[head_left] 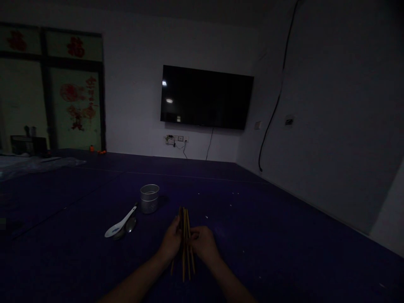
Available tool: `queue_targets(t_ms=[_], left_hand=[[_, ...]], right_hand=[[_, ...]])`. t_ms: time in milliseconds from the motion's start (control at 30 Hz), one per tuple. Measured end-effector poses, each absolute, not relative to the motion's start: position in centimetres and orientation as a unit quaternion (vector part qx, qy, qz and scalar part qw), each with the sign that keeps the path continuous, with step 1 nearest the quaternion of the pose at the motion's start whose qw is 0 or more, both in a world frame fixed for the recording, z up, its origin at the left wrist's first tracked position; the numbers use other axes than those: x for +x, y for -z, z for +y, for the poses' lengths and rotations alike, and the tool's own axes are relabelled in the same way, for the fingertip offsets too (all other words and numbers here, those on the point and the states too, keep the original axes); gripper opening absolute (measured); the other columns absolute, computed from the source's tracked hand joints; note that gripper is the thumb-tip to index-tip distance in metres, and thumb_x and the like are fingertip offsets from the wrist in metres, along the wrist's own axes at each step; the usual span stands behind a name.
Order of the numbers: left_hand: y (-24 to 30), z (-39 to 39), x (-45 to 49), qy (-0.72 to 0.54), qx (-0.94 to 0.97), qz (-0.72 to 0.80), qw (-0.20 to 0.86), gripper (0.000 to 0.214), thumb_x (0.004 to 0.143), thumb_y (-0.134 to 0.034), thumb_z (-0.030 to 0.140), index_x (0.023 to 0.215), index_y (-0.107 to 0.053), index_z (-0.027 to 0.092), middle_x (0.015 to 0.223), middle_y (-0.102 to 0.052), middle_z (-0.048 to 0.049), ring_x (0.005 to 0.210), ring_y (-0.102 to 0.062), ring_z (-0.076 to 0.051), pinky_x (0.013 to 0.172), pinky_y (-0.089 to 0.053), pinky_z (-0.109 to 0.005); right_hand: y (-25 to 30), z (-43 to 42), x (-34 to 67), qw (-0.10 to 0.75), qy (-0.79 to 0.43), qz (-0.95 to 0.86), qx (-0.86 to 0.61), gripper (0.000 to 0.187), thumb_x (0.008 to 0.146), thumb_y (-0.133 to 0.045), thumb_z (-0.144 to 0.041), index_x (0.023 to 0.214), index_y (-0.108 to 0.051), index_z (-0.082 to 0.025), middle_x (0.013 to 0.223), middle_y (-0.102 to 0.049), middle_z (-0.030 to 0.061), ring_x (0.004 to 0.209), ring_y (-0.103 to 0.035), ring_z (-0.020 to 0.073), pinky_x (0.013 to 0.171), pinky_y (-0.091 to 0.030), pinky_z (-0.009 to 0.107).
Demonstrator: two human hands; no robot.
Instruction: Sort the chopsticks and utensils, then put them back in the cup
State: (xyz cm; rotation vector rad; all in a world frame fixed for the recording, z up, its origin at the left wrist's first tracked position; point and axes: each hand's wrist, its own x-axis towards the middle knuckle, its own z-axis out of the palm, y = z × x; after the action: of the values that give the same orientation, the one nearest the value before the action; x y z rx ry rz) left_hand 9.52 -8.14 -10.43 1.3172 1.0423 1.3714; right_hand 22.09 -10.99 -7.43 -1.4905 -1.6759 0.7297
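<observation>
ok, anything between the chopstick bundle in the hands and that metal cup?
Nothing visible. The left hand and right hand both hold the bundle of thin wooden chopsticks; the small round metal cup stands just beyond, to the left. The white ceramic spoon and metal spoon lie further left, off that line.

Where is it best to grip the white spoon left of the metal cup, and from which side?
Probably the handle's far end, pinched from above. The white spoon lies with its bowl to the near left and its slim handle pointing to the metal cup. A metal spoon lies close beside the middle, so the free end near the cup is easier.
</observation>
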Motion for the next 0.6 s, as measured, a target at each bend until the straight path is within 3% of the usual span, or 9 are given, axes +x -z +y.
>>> queue_targets(t_ms=[100, 267, 433, 600], left_hand=[[11.1, -7.4, 9.5, -0.537, 0.573, 0.443, 0.432, 0.053, 0.067, -0.05, 0.003, 0.118, -0.06, 0.012, 0.142, -0.041, -0.0113, 0.137, -0.026, -0.024, 0.115, -0.011, -0.04], [11.5, -7.4, 9.5, -0.511, 0.607, 0.428, 0.433, 0.059, 0.066, -0.049, 0.003, 0.123, -0.056, 0.014, 0.146, -0.035, -0.0101, 0.139, -0.019, -0.024, 0.114, -0.015, -0.041], [10.7, -8.9, 9.0, -0.479, 0.678, 0.426, 0.36, 0.059, 0.067, -0.05, 0.005, 0.125, -0.056, 0.015, 0.145, -0.037, -0.0111, 0.136, -0.028, -0.023, 0.115, -0.015, -0.041], [9.7, -10.2, 8.5, -0.462, 0.72, 0.434, 0.283, 0.048, 0.075, -0.051, 0.016, 0.122, -0.059, 0.019, 0.141, -0.044, -0.0103, 0.134, -0.032, -0.025, 0.113, -0.019, -0.043]], right_hand=[[7.1, -11.0, 22.2, 0.358, -0.222, -0.682, -0.598, 0.025, 0.06, -0.053, -0.005, 0.07, -0.074, -0.016, 0.06, -0.068, 0.0032, 0.053, -0.058, 0.0129, 0.046, -0.032, 0.019], [6.7, -11.2, 22.4, 0.327, -0.163, -0.712, -0.6, 0.023, 0.062, -0.054, -0.006, 0.068, -0.073, -0.016, 0.06, -0.068, 0.004, 0.053, -0.056, 0.013, 0.049, -0.031, 0.021], [6.9, -11.4, 22.2, 0.321, -0.137, -0.725, -0.593, 0.02, 0.065, -0.053, -0.006, 0.062, -0.07, -0.017, 0.057, -0.066, 0.0025, 0.053, -0.055, 0.0124, 0.049, -0.029, 0.021], [7.1, -11.6, 22.2, 0.308, -0.108, -0.735, -0.594, 0.023, 0.07, -0.052, -0.006, 0.071, -0.071, -0.017, 0.069, -0.069, 0.0054, 0.066, -0.061, 0.0153, 0.058, -0.036, 0.022]])
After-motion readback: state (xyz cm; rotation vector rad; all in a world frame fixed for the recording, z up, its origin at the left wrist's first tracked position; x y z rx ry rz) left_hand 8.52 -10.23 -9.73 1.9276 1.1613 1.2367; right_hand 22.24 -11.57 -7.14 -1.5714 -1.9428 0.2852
